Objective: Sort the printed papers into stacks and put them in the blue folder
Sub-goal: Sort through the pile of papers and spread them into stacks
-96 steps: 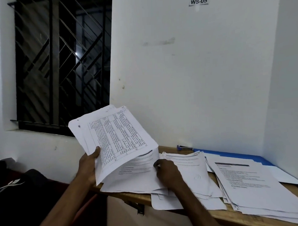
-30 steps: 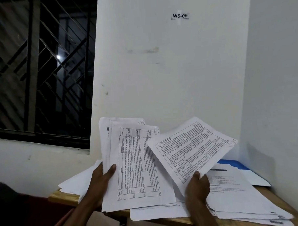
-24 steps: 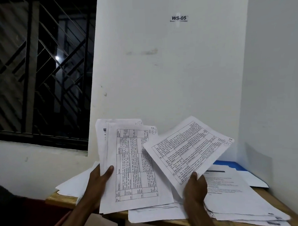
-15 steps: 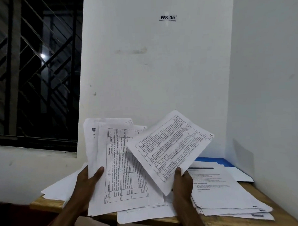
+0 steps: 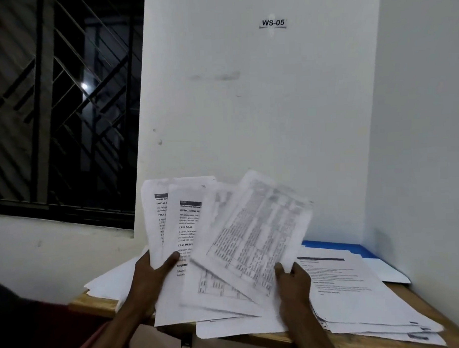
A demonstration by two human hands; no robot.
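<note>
While both hands work just above the surface [image 5: 97,304]: left hand [image 5: 149,280], thumb clamped over a fan of text sheets [image 5: 183,228]; right hand [image 5: 293,279], pinching a blurred tabled sheet [image 5: 257,238] by its lower edge. Right of it, a stack [image 5: 346,287]; beyond, blue folder [image 5: 339,246], partly buried. Risk, judged: loose fan slips, mixing piles.

Desk [image 5: 97,303] set into a corner between two walls. The folder [image 5: 331,245] lies at the back right corner, partly under a stack of papers [image 5: 360,299] that reaches the front edge. Loose sheets [image 5: 114,281] lie at the left edge; overhanging sheets [image 5: 235,328] cross the front edge at its middle. Above these, the left grip [image 5: 146,280] holds fanned sheets [image 5: 189,241], and the right grip [image 5: 293,279] holds a tabled sheet [image 5: 257,233] overlapping them on the right.
</note>
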